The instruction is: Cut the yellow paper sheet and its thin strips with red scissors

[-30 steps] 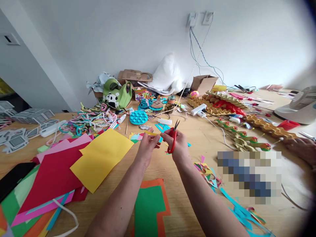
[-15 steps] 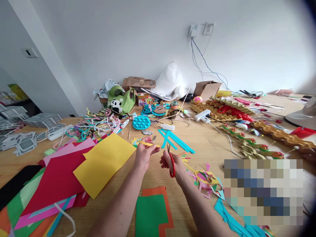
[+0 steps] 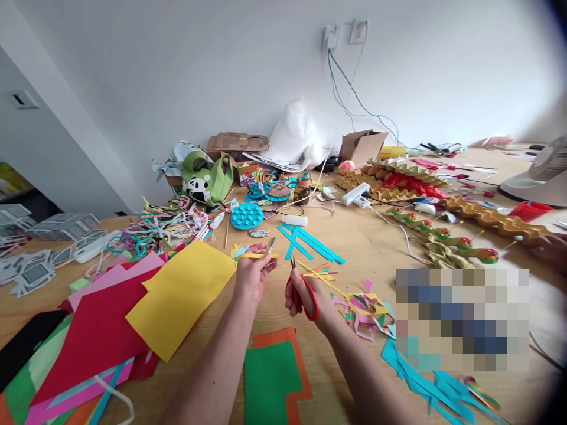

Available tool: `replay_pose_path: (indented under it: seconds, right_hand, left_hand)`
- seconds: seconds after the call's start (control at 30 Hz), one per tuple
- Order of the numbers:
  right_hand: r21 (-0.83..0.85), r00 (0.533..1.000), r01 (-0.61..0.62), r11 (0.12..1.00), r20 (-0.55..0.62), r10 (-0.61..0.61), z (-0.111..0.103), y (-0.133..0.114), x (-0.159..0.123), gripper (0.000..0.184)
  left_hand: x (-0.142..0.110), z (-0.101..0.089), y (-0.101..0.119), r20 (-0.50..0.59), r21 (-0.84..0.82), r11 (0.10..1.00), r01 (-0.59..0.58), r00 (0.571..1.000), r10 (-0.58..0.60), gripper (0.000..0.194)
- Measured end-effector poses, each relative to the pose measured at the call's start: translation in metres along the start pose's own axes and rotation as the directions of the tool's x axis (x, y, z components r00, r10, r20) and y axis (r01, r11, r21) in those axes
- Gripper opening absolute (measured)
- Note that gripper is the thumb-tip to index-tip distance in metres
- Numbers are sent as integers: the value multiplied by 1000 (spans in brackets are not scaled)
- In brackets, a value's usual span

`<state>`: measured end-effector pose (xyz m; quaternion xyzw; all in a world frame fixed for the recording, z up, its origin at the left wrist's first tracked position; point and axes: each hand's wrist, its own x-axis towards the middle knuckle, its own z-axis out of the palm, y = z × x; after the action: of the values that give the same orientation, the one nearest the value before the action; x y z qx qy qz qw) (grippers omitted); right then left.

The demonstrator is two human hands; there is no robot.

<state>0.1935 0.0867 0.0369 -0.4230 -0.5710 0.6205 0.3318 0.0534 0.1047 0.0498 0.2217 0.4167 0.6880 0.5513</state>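
My left hand pinches a narrow yellow paper strip between thumb and fingers. To its right, my right hand grips red-handled scissors, their blades pointing up and away from me, apart from the strip. Just beyond the scissors lie several blue paper strips, two of them crossed. Thin coloured strips and paper offcuts lie to the right of my right hand. Yellow paper sheets are left of my left hand. Green paper over orange paper lies between my forearms.
Red paper and a black phone-like object lie at left. Behind are pipe cleaners, a green panda bag and a blue palette-like disc. A power strip with its cable sits at right. Another person's hand shows at the right edge.
The view has shifted slightly, so the background sits further left and higher. The scissors have tilted in my right hand. My left hand still holds the yellow strip.
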Motion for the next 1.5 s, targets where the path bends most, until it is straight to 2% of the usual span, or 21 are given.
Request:
replay_pose_path:
  seconds: [0.1,0.2,0.33,0.53,0.7,0.77,0.83,0.9,0.93,0.97,1.07,1.17,1.23,1.3,1.37,1.43,1.5]
  right_hand:
    - [101,996,25,995,83,-33,-2,-1,-14,63]
    - [242,988,-46,969,155,8,-2,3,-28,70]
    - [370,980,-139,919,184,74,-3,11,-45,71]
    - [435,975,-195,879,183,126,-9,20,-66,72]
    - [394,976,-204,896,154,155,-17,27,-81,72]
    - [324,991,-135,937,60,121,-20,27,-83,71]
    - [185,986,8,983,-164,23,-23,26,-81,60]
    - [-18,903,111,994,-415,-109,-25,22,-75,43]
    - [-108,856,125,986,-490,-162,-26,21,-71,39]
    - [-177,825,129,976,-527,-205,-26,20,-67,39]
    - [-303,814,134,944,-510,-279,-27,18,-57,42]
    - [-357,782,55,932,-566,-263,-31,18,-54,36]
    - [-382,751,-15,924,-614,-242,-36,15,-53,34]
    - [-422,766,-38,906,-594,-245,-39,9,-50,34]
    - [-460,822,-20,888,-513,-246,-37,2,-41,37]
    - [-450,882,27,892,-410,-233,-27,-4,-29,41]
    - [-391,926,79,917,-312,-212,-11,-4,-15,45]
  left_hand:
    - [-5,3,2,83,-14,991,134,988,-132,36]
    - [-14,8,2,160,14,963,270,950,-269,36]
    - [-24,15,-2,229,88,929,359,901,-369,36]
    - [-33,21,-10,322,190,893,407,834,-449,40]
    - [-37,24,-14,329,230,902,366,843,-426,40]
    - [-38,25,-15,320,249,907,339,855,-408,41]
    - [-39,26,-15,310,280,905,319,863,-400,41]
    - [-41,27,-16,308,311,902,299,866,-394,41]
    - [-42,27,-16,310,322,901,289,868,-389,41]
    - [-43,28,-16,314,330,901,281,868,-386,40]
    - [-47,29,-16,335,343,898,276,857,-392,37]
    - [-46,28,-17,330,351,897,269,861,-387,34]
    - [-41,26,-16,297,348,904,247,886,-357,32]
    - [-34,22,-13,246,337,922,191,927,-282,31]
    - [-25,17,-9,186,300,949,99,969,-160,28]
    - [-18,13,-4,141,210,977,34,988,-65,26]
    - [-13,10,1,98,114,993,18,995,-29,27]
